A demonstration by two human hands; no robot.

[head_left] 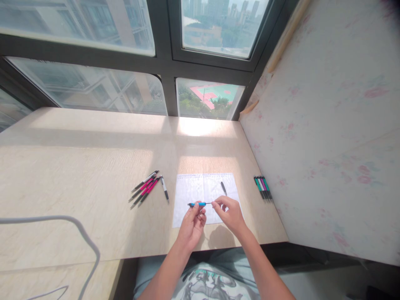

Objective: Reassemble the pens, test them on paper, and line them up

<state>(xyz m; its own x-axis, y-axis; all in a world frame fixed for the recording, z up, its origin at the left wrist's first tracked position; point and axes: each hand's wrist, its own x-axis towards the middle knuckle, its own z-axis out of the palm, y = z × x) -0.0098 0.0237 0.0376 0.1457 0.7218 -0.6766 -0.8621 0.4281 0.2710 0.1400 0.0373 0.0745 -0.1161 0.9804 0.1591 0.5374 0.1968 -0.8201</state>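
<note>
A large window (215, 25) with a dark frame fills the far side. A wall (328, 125) papered with faint pink flowers closes off the right.

Below the window lies a pale, wood-grain worktop (78, 166), sunlit along its far edge. A white cable (84, 237) loops across its near left corner.

A white sheet of paper (200, 187) lies flat near the worktop's front edge, in front of the person.

Over the near part of the sheet, the left hand (191, 225) holds a blue pen (197, 204) level. Its fingers (200, 210) are pinched round the barrel. The right hand (230, 213) is just beside it, with the fingers (217, 205) pressed together on the end of a thin rod (208, 203) that sticks out of the pen's right end.

On the bare worktop left of the sheet lies a loose group of pink and black pens (145, 188). A single white and black pen (164, 188) rests just to their right. Well to the right of the sheet, near the wall, a tight row of pens (263, 187) in green, white and pink lies side by side.

A short dark pen part (223, 188) lies on the sheet, just beyond the right hand.
</note>
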